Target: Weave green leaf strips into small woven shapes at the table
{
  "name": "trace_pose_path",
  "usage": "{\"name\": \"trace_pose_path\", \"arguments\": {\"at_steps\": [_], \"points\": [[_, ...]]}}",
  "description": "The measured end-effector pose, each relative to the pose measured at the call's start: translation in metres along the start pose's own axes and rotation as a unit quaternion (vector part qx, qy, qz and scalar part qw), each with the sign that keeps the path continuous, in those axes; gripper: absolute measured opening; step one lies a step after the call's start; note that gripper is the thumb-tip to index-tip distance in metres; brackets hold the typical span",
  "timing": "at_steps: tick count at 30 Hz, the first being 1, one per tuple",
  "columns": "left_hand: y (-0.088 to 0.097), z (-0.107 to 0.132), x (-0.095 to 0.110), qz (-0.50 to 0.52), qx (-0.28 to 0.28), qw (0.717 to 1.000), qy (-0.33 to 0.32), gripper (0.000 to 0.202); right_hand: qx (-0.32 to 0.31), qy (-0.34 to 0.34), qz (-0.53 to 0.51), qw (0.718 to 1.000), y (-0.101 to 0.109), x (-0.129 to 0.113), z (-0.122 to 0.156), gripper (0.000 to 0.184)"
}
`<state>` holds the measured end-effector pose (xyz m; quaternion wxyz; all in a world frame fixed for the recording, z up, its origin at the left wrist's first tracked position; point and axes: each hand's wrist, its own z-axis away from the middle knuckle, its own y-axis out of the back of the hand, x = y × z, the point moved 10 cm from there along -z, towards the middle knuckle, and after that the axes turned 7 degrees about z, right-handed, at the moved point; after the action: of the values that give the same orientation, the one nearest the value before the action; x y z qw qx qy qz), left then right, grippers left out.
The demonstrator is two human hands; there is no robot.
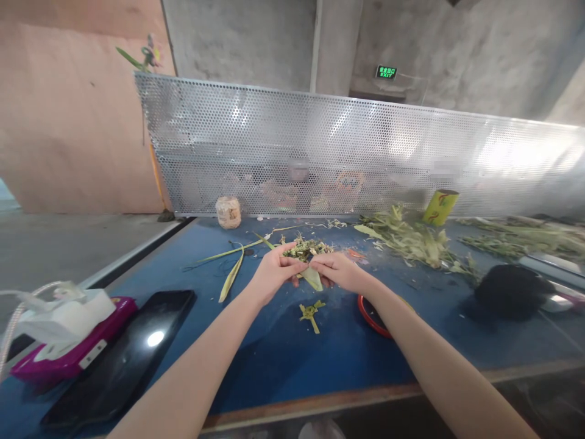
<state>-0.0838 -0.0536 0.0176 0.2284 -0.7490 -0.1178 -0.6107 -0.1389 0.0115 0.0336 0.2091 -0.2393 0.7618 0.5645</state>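
Note:
Over the blue table, both hands meet at a broad pale-green leaf strip (312, 280), which looks like a piece of dried husk or palm leaf. My left hand (274, 271) pinches one side of it with thumb and fingers. On its other side, the fingers of my right hand (340, 271) are closed on the same strip. Just behind the fingers lies a heap of small dried green scraps (306, 249). A small woven, knotted leaf piece (311, 315) rests on the table nearer to me, touched by neither hand.
Left are a black phone (123, 350), a purple power strip (73, 353) with white plugs, and a long leaf (232, 277). A red-rimmed dish (372, 320) sits partly under my right forearm. Behind stand leaf bundles (411, 238), a yellow-green can (440, 207) and a perforated metal screen (274, 146).

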Motion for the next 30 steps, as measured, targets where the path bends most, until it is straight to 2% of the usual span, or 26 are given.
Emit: {"name": "trace_pose_path", "arguments": {"at_steps": [5, 8, 11, 14, 18, 22, 25, 30], "points": [[-0.003, 0.0, 0.007, -0.026, -0.014, 0.999, -0.035, 0.081, -0.01, -0.028, -0.079, 0.996, -0.003, 0.006, -0.002, 0.034], [-0.005, 0.001, 0.015, -0.062, -0.013, 0.995, -0.078, 0.08, -0.012, -0.047, -0.115, 0.992, -0.008, 0.013, -0.004, 0.034], [-0.008, 0.003, 0.022, -0.109, -0.023, 0.986, -0.126, 0.075, -0.016, -0.054, -0.121, 0.991, -0.01, 0.017, -0.005, 0.032], [-0.012, 0.004, 0.022, -0.173, -0.042, 0.975, -0.133, 0.073, -0.033, -0.039, -0.083, 0.995, -0.011, 0.013, -0.003, 0.03], [-0.011, 0.005, 0.021, -0.254, -0.048, 0.959, -0.116, 0.067, -0.04, -0.017, -0.016, 0.999, -0.007, 0.007, 0.0, 0.03], [-0.009, 0.004, 0.021, -0.259, -0.047, 0.961, -0.089, 0.067, -0.05, 0.012, 0.059, 0.997, -0.006, 0.002, 0.002, 0.033], [-0.008, 0.004, 0.017, -0.215, -0.045, 0.975, -0.048, 0.072, -0.048, 0.019, 0.113, 0.992, -0.004, 0.002, 0.002, 0.032], [0.001, 0.004, 0.001, -0.077, 0.007, 0.995, 0.056, 0.076, -0.018, 0.036, 0.141, 0.989, 0.003, -0.002, 0.001, 0.03]]}}
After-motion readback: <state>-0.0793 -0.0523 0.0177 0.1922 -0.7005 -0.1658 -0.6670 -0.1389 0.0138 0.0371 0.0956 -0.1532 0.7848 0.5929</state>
